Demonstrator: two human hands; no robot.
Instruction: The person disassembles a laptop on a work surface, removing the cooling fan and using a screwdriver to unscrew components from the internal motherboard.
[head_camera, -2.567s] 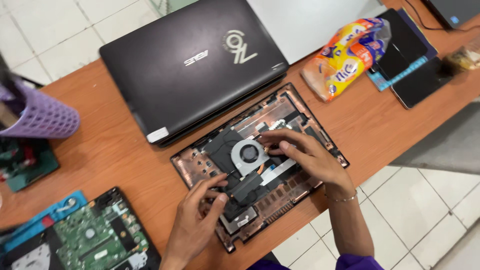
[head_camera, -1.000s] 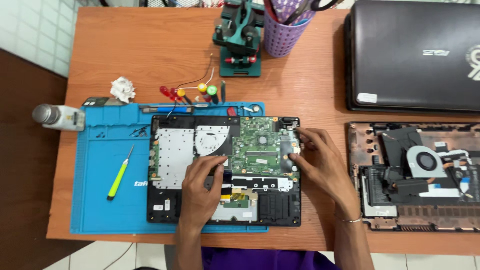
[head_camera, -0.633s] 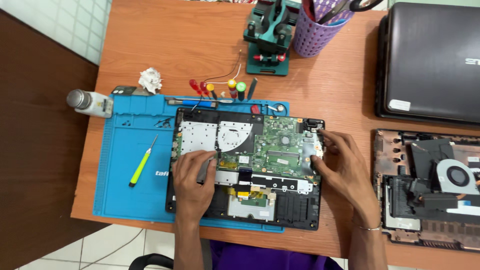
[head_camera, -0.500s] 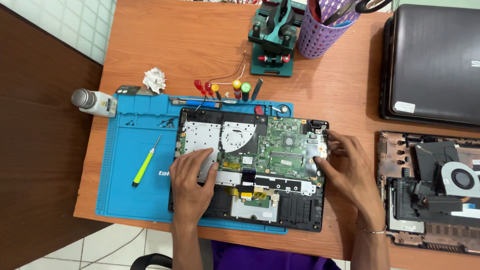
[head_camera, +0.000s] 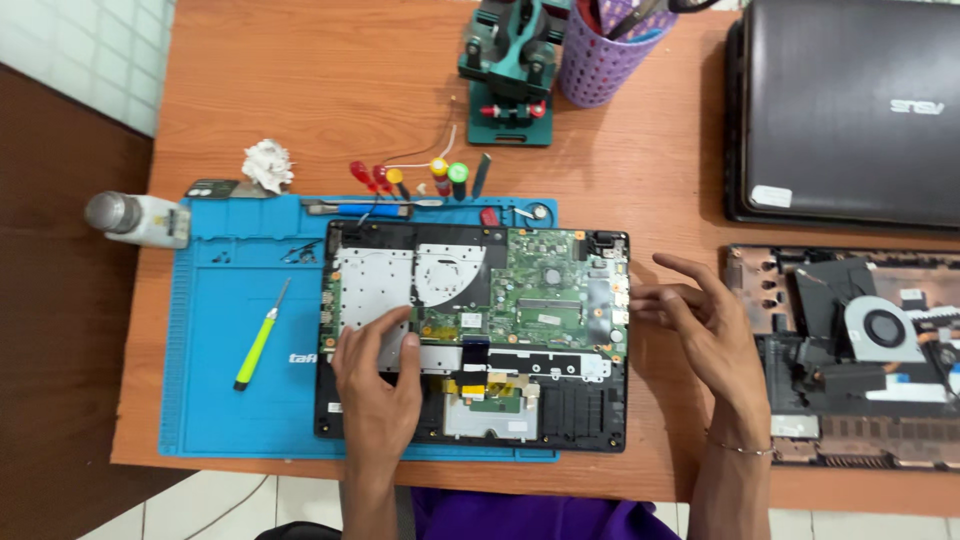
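Note:
An opened laptop base (head_camera: 560, 410) with a green circuit board (head_camera: 548, 290) lies on a blue work mat (head_camera: 225, 410). My left hand (head_camera: 378, 375) rests flat on its lower left part, fingers spread on the metal plate, holding nothing. Just off the laptop's right edge, my right hand (head_camera: 700, 325) hovers with fingers apart and empty, above the wooden table (head_camera: 330, 90).
A yellow-green screwdriver (head_camera: 258, 340) lies on the mat's left. A second opened laptop shell with a fan (head_camera: 880, 330) sits at right, a closed black laptop (head_camera: 850, 110) behind it. At the back are a purple tool cup (head_camera: 600, 60), a green holder (head_camera: 510, 70), small screwdrivers (head_camera: 440, 175), a bottle (head_camera: 135, 218) and crumpled paper (head_camera: 267, 163).
My view has swung from the shell with the fan to the laptop on the mat. My right hand has lifted off its right edge and moved away to the right.

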